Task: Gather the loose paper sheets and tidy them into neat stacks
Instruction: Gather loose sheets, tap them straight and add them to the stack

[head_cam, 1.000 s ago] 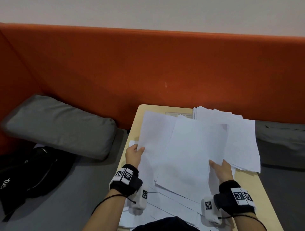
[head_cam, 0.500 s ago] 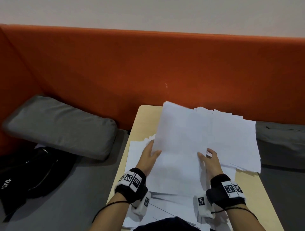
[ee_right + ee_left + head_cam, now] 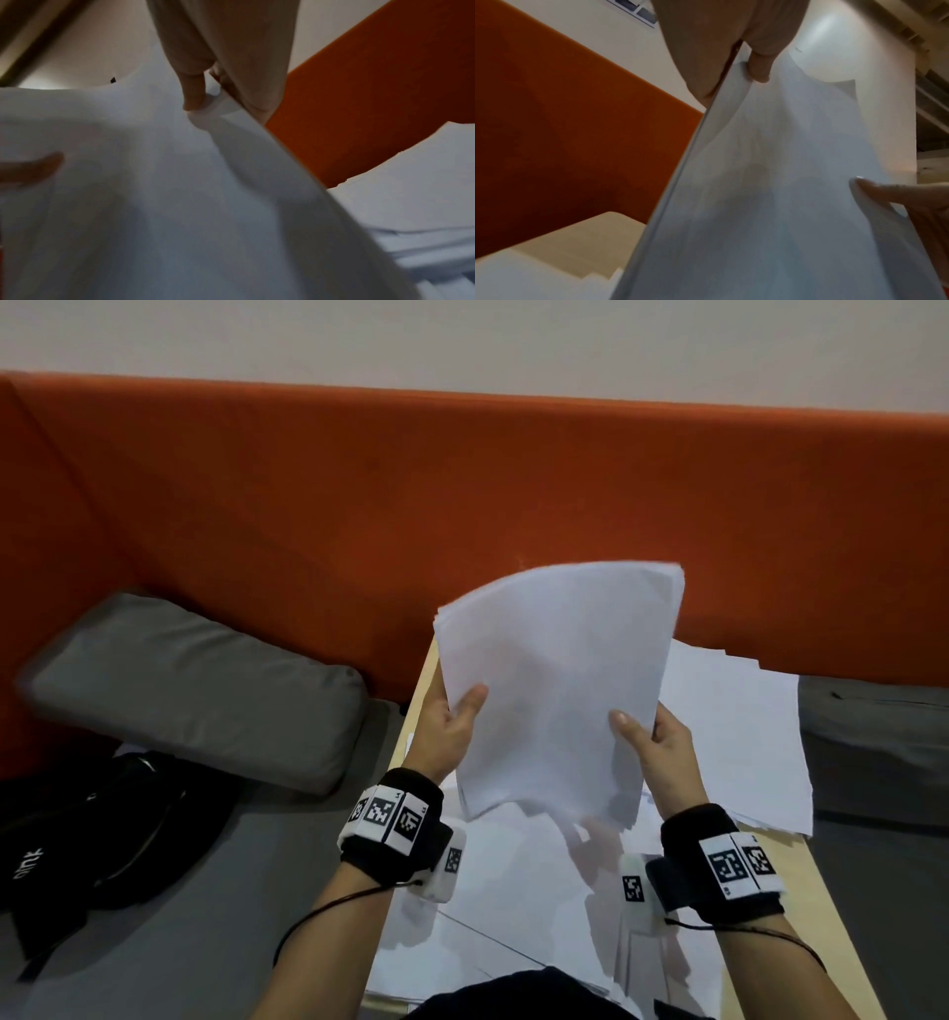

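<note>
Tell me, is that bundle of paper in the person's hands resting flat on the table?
No, both the left hand and the right hand hold the bundle of paper up in the air, above the table.

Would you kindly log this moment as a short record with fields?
Held: bundle of white paper sheets, raised upright over the table
Left hand: grips the bundle's left edge
Right hand: grips its right edge
Table: light wooden table, loose white sheets spread on it
Seat: grey cushion, black bag

A held sheaf [image 3: 557, 690] hangs above loose sheets [image 3: 518, 906] on the table [image 3: 418, 690], cushion [image 3: 190, 685] to its left.
</note>
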Demonstrator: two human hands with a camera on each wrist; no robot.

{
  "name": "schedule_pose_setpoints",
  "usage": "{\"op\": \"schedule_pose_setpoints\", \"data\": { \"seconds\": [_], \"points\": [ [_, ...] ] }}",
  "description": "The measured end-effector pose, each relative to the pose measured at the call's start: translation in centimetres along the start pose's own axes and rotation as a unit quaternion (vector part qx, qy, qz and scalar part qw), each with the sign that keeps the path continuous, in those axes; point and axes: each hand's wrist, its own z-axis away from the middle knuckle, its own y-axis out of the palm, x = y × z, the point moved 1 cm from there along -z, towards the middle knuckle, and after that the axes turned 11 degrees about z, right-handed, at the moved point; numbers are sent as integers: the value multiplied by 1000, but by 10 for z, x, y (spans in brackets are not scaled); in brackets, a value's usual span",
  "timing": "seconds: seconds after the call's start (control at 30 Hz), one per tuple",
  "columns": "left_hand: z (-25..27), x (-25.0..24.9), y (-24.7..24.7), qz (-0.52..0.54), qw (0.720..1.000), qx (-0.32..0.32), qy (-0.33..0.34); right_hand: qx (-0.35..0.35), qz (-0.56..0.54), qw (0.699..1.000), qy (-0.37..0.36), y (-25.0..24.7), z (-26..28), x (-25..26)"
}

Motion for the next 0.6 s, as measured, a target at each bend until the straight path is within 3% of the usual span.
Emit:
{"op": "schedule_pose_setpoints", "data": {
  "seconds": [0.17,0.43,0.6],
  "points": [
    [2,-10,7,1,999,48,3,-9,-17,999,33,1,4,4],
    [-3,-45,13,10,994,84,71,-38,-63,997,-26,-9,7,34],
    [8,-23,3,3,999,29,-40,41,-9,999,32,1,15,19]
  ]
}}
